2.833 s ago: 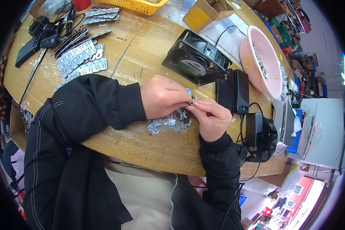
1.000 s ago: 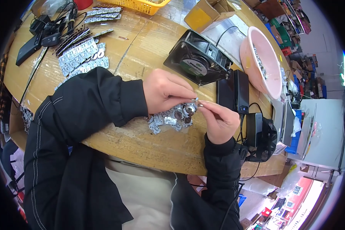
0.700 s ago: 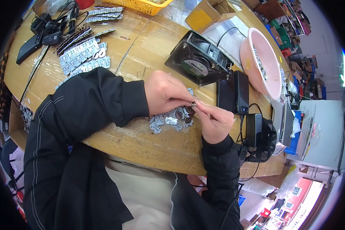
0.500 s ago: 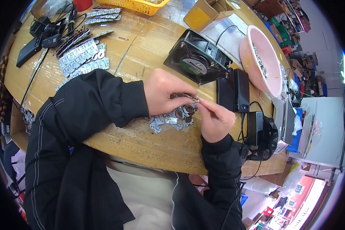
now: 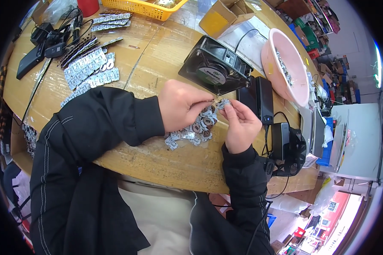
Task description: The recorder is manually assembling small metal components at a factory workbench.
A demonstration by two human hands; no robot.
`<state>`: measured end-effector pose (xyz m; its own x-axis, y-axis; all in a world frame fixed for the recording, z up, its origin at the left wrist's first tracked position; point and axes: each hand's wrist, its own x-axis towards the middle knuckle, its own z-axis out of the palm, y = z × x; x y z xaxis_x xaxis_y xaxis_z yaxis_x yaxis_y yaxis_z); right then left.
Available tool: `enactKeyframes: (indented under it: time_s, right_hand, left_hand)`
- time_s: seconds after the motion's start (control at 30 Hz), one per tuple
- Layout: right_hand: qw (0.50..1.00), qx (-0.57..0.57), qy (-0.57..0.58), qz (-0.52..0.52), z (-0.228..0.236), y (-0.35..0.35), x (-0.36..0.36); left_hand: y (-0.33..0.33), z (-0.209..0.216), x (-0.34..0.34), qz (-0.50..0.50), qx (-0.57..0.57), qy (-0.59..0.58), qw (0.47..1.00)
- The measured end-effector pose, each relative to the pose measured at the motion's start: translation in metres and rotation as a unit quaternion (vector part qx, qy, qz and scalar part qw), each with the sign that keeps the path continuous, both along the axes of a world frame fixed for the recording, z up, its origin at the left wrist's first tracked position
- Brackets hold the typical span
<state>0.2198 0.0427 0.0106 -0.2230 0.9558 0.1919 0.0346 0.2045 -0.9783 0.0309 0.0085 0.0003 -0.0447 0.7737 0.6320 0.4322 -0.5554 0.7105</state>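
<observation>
Over the near part of the table, my right hand (image 5: pixel 243 129) pinches a small silver-grey circuit board piece (image 5: pixel 222 104) between thumb and fingers. Just left of it, my left hand (image 5: pixel 178 105) is closed with thumb and forefinger pressed together on a thin dark-edged strip of circuit board; only its tip shows, and the rest is hidden by the fingers. A gap separates the two hands' fingertips. Below them lies a loose pile of small boards (image 5: pixel 189 134), some silver, some with brown round parts, partly covered by my left hand.
A black fan (image 5: pixel 215 68) stands beyond my hands. At the right are a pink basin (image 5: pixel 300 87) with small metallic pieces, and black power banks (image 5: pixel 264 100). Board panels (image 5: pixel 87 68) lie stacked at left, near cables (image 5: pixel 74 25). A yellow basket (image 5: pixel 147 9) and cardboard box (image 5: pixel 219 19) stand behind.
My hands have moved apart at the fingertips. The small board piece now shows separately in my right hand, and its fingers have turned upward; the view has shifted slightly.
</observation>
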Motion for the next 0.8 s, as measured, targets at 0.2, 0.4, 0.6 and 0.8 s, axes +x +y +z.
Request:
enactKeyframes:
  time_s: [0.2,0.4,0.6,0.8]
  right_hand:
    - [0.974,-0.187,0.104,0.074,-0.012,0.013,0.014]
    - [0.971,-0.191,0.097,0.103,-0.01,0.016,0.014]
    - [0.971,-0.197,0.092,0.1,-0.011,0.017,0.015]
    - [0.965,-0.202,0.153,0.068,-0.008,0.013,0.011]
  left_hand:
    - [0.002,-0.002,-0.003,-0.038,0.09,0.108,0.989]
    - [0.002,-0.006,-0.003,-0.024,0.083,0.113,0.99]
    - [0.005,-0.008,-0.001,-0.018,0.093,0.075,0.993]
    - [0.001,-0.003,-0.004,-0.114,0.067,0.183,0.974]
